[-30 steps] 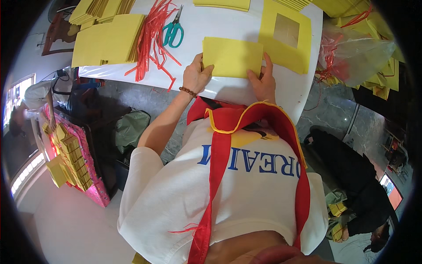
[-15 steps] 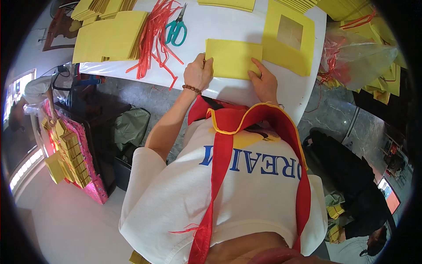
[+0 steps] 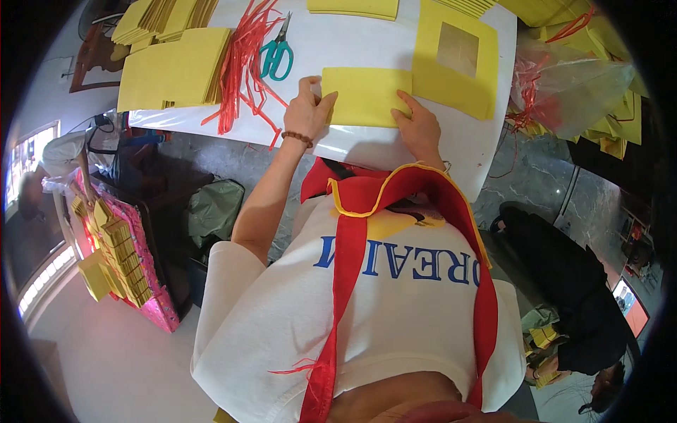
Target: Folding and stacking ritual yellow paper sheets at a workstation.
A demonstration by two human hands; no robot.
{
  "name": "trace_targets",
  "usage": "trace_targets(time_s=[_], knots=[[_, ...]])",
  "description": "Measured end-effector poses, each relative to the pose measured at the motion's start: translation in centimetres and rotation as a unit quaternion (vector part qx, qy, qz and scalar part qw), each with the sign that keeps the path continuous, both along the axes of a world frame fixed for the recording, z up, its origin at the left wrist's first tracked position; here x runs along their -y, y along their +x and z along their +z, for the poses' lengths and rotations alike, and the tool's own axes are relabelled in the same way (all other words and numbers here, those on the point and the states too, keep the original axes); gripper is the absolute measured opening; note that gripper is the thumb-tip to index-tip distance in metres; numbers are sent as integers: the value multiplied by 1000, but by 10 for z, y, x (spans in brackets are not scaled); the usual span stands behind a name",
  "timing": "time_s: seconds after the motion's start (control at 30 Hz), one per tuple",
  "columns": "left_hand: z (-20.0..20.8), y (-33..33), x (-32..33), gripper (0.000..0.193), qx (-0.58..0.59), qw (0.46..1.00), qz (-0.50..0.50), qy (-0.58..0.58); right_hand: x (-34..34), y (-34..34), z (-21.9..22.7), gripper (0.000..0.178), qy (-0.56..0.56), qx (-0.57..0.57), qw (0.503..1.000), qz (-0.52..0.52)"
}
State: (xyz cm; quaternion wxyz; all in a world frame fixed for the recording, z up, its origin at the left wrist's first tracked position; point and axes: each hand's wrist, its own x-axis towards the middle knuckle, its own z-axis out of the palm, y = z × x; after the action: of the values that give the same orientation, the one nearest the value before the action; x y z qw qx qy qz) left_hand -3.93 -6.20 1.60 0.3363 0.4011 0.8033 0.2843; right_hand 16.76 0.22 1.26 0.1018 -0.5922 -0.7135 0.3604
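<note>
A yellow paper sheet or folded stack [image 3: 368,97] lies flat near the front edge of the white table. My left hand [image 3: 308,113] is at its left edge, with the thumb over the edge and a gap between thumb and index finger. My right hand [image 3: 419,127] rests on its right end, thumb and index finger spread on the top face; the other fingers are partly hidden. How many layers the yellow paper has, I cannot tell.
Left of my hands are red plastic strips [image 3: 240,70], green-handled scissors [image 3: 278,56] and yellow paper stacks [image 3: 169,70]. A larger yellow sheet with a pale square [image 3: 451,95] lies right. Beyond the table's right edge is a clear plastic bag [image 3: 564,92]. Other people [image 3: 557,275] work nearby.
My left thumb and index finger have parted at the paper's left edge. The right hand stays on the right end. The whole view has shifted slightly.
</note>
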Motion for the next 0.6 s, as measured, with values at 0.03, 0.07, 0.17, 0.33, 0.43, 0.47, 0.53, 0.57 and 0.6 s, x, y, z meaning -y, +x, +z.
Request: trace_targets(time_s=[0.03, 0.07, 0.17, 0.33, 0.43, 0.47, 0.53, 0.57, 0.6], knots=[[6, 5, 1, 39, -138, 989, -18, 58, 0, 0, 0, 44, 1, 0, 1000, -3], [11, 9, -1, 42, -272, 955, -35, 116, 0, 1, 0, 44, -2, 1, 1000, -6], [10, 29, -13, 49, -311, 917, -162, 192, 2, -1, 6, 42, 7, -2, 1000, -3], [-10, 50, -22, 56, -344, 852, -328, 219, 1, 0, 2, 40, 27, -16, 999, -6], [-17, 50, -20, 61, -353, 851, -332, 202, -1, 2, 4, 41, 41, -33, 999, -3], [-19, 50, -20, 61, -358, 851, -332, 194, -3, 3, 8, 41, -11, -27, 1000, 2], [-21, 49, -20, 62, -367, 850, -327, 187, -4, 3, 10, 42, -60, -24, 998, 11], [-20, 49, -18, 62, -370, 851, -330, 175, 3, 4, 6, 42, 86, -26, 996, 3], [-18, 50, -21, 62, -374, 849, -332, 169, 6, 7, 3, 42, 236, -27, 971, -7]])
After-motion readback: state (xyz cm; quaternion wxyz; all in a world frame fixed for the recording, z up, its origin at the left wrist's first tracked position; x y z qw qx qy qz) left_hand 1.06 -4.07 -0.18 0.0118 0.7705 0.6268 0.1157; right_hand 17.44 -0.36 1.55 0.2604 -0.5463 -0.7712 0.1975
